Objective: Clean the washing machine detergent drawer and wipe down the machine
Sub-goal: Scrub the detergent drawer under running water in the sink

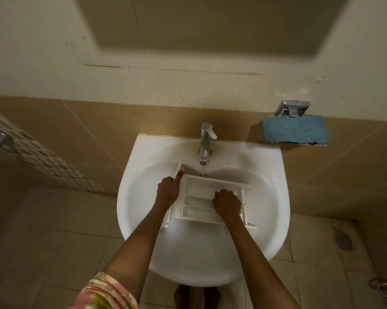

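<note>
Detergent drawer point(199, 198) out of machine, lying in sink point(266, 197) under running tap point(207, 141). Left hand point(168, 190) grips drawer's left edge; right hand point(227, 202) curled, pressed into compartments. Rinse underway; blue cloth point(295, 131) unused on wall holder, machine wipe-down likely still pending.

A dim bathroom seen from above: a cream painted wall point(43, 52) over a band of tan tiles point(76, 134), and a pale tiled floor point(54, 230) with a round metal drain point(343, 239). A white sink point(266, 197) with a chrome tap point(206, 143) sits against the wall. A blue cloth point(295, 132) lies on a small wall shelf to the right.
</note>
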